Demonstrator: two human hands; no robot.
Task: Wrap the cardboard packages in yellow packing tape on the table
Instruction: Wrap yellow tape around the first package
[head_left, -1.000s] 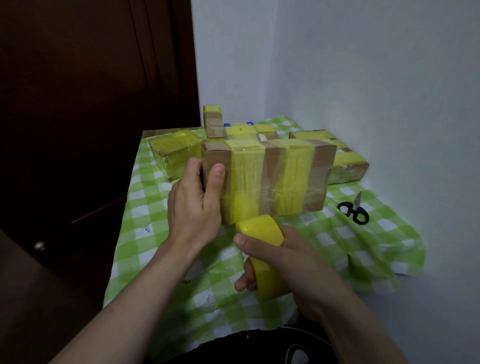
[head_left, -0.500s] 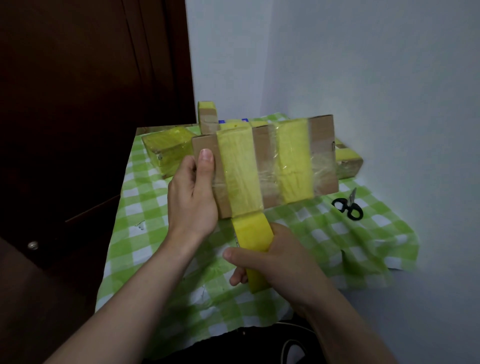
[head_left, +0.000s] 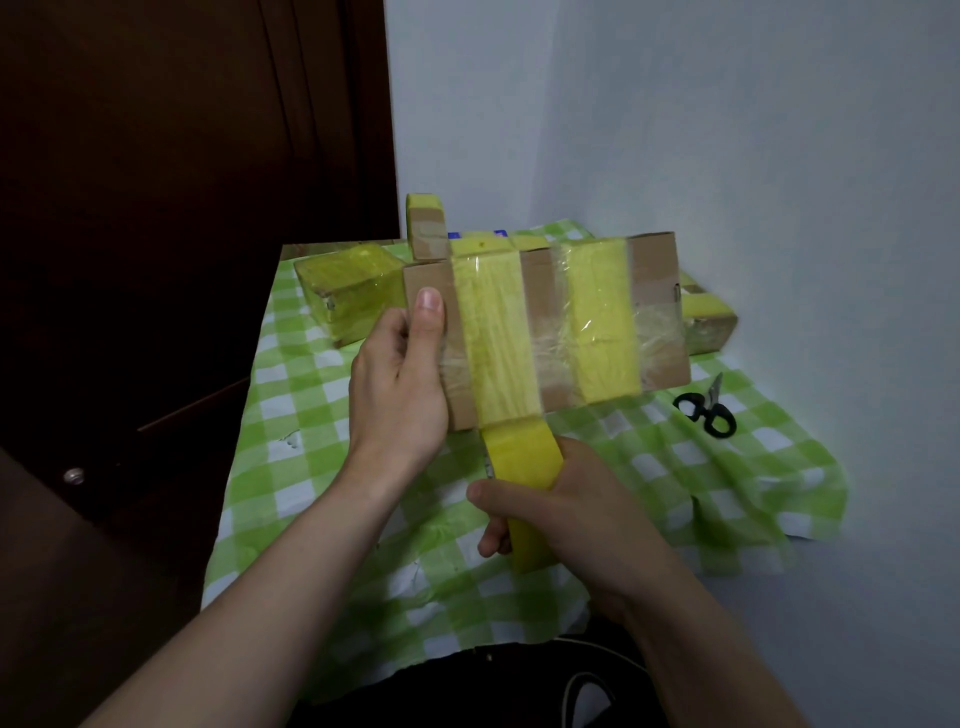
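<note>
Desk (head_left: 291, 525): green-checked cloth (head_left: 649, 467), white walls (head_left: 779, 156).
Package (head_left: 545, 291): we hold it long axis left-right.
Left hand (head_left: 400, 384): grips package.
Right hand (head_left: 582, 514): grips tape roll (head_left: 522, 457).

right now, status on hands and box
Left hand grips box at its left end. Right hand holds tape roll, tape joined to box. Scissors lie apart on the right, nothing in the way.

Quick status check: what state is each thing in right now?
Box: held up, two yellow bands, bare cardboard between.
Roll: below box, tape uncut from left band.
Left hand: grips box's left end.
Right hand: grips roll.
Scissors: closed, lying on cloth.
Left package: wrapped yellow.
</note>
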